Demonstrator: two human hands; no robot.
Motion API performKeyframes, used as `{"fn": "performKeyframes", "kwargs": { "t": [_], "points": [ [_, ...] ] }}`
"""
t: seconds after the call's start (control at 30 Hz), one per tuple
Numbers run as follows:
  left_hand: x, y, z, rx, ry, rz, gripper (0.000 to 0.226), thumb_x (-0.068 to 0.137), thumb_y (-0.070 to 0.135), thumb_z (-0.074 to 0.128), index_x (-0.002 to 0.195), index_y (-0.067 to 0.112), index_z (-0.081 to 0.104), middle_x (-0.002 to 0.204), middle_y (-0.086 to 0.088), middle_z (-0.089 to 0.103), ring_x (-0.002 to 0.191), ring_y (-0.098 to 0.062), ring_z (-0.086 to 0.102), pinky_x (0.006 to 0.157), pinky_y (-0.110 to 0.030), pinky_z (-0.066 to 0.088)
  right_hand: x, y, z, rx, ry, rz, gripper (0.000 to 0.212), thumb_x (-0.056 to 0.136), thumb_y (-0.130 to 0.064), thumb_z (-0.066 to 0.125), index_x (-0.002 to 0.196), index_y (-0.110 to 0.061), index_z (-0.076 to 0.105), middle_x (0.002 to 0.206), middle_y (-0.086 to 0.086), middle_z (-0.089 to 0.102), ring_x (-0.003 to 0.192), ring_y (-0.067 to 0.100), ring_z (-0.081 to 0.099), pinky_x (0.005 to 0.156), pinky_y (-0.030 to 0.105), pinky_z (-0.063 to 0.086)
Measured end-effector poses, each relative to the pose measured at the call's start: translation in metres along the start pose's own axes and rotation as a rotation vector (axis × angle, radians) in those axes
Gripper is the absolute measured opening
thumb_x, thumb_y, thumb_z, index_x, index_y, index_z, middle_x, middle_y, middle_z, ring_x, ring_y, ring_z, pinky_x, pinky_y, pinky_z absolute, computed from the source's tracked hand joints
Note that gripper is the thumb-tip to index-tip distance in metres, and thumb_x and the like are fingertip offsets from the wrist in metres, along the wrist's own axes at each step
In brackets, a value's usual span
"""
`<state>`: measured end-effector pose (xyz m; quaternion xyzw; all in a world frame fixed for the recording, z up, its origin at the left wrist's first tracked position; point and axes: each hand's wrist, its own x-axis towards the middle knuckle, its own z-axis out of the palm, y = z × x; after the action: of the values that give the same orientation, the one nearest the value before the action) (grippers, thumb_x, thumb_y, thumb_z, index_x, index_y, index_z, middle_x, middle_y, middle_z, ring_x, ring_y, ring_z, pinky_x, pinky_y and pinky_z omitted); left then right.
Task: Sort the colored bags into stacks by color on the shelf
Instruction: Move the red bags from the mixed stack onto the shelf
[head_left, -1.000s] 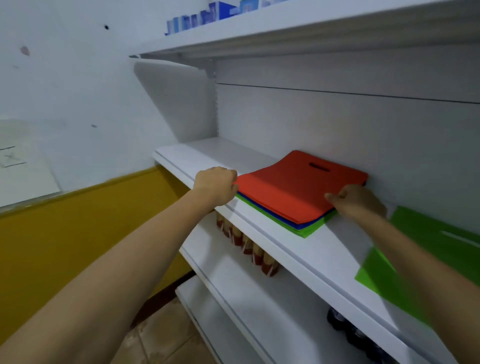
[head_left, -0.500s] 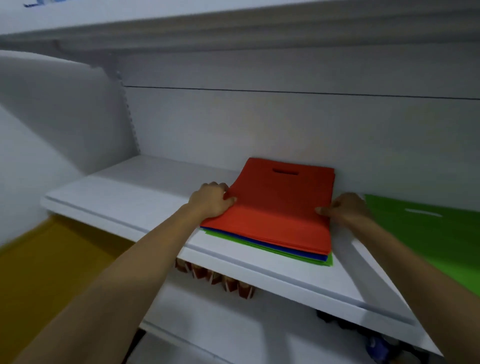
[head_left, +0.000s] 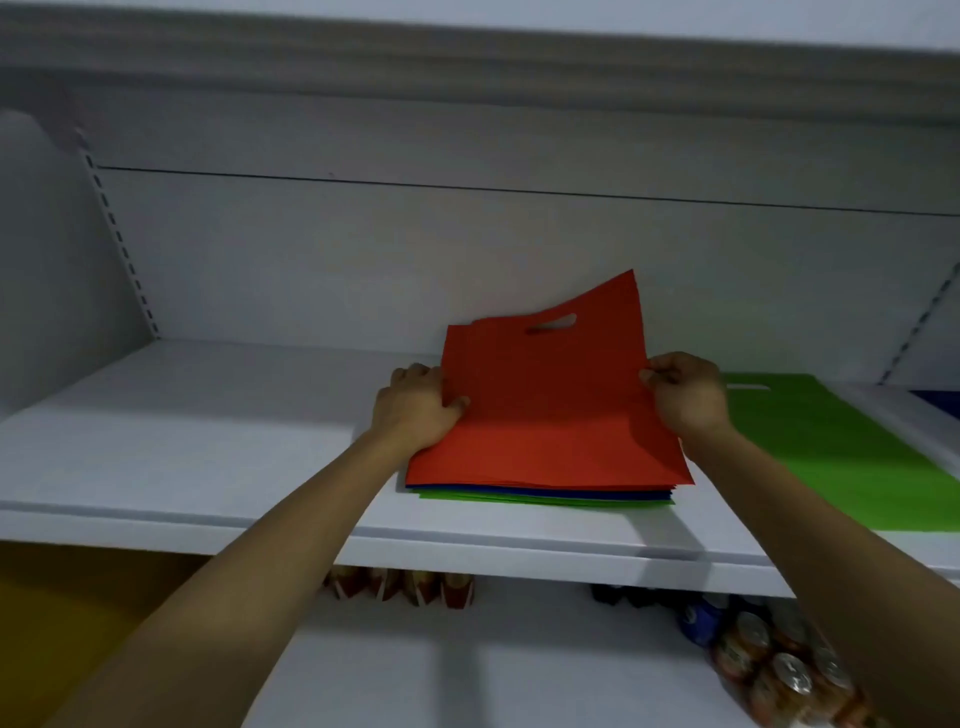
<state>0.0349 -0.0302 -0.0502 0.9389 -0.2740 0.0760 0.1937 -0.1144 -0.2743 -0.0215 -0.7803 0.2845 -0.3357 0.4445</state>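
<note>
A mixed pile of flat bags (head_left: 545, 493) lies on the white shelf (head_left: 208, 457), with red on top and blue and green edges showing beneath. The top red bag (head_left: 545, 395) is lifted at its far right corner, its cut-out handle toward the back wall. My right hand (head_left: 685, 395) pinches the red bag's right edge. My left hand (head_left: 421, 410) grips the left edge of the red layers, thumb on top. A separate green bag (head_left: 810, 457) lies flat to the right. A blue bag (head_left: 935, 402) shows at the far right edge.
The shelf's back wall stands close behind the pile, and an upper shelf (head_left: 467, 67) overhangs. On the lower shelf are small red packets (head_left: 410, 590) and drink cans (head_left: 769, 660). A yellow wall panel (head_left: 62, 634) is at lower left.
The view has swung to face the shelf head-on. My right hand has pinched the top red bag's right edge and raised its far corner; my left hand stays on the left edge.
</note>
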Motion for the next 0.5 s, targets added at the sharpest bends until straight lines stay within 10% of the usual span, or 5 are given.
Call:
{"fn": "performKeyframes", "kwargs": {
  "t": [0.2, 0.5],
  "points": [
    [0.002, 0.011, 0.001, -0.069, -0.036, 0.031, 0.053, 0.095, 0.050, 0.045, 0.138, 0.018, 0.044, 0.126, -0.009, 0.059, 0.116, -0.030, 0.052, 0.094, -0.040, 0.044, -0.011, -0.013, -0.014, 0.208, 0.062, 0.073, 0.010, 0.092, -0.007, 0.061, 0.102, -0.006, 0.064, 0.086, 0.004, 0.063, 0.067, 0.013, 0.056, 0.050, 0.010, 0.046],
    [0.012, 0.030, -0.003, -0.444, -0.009, -0.068, 0.052, 0.095, 0.047, 0.049, 0.133, 0.012, 0.052, 0.132, -0.010, 0.057, 0.118, -0.028, 0.055, 0.092, -0.031, 0.043, -0.016, -0.010, -0.037, 0.449, 0.091, 0.139, 0.010, 0.093, -0.009, 0.060, 0.087, -0.016, 0.062, 0.078, 0.000, 0.062, 0.059, 0.009, 0.058, 0.048, 0.012, 0.049]
  ]
}}
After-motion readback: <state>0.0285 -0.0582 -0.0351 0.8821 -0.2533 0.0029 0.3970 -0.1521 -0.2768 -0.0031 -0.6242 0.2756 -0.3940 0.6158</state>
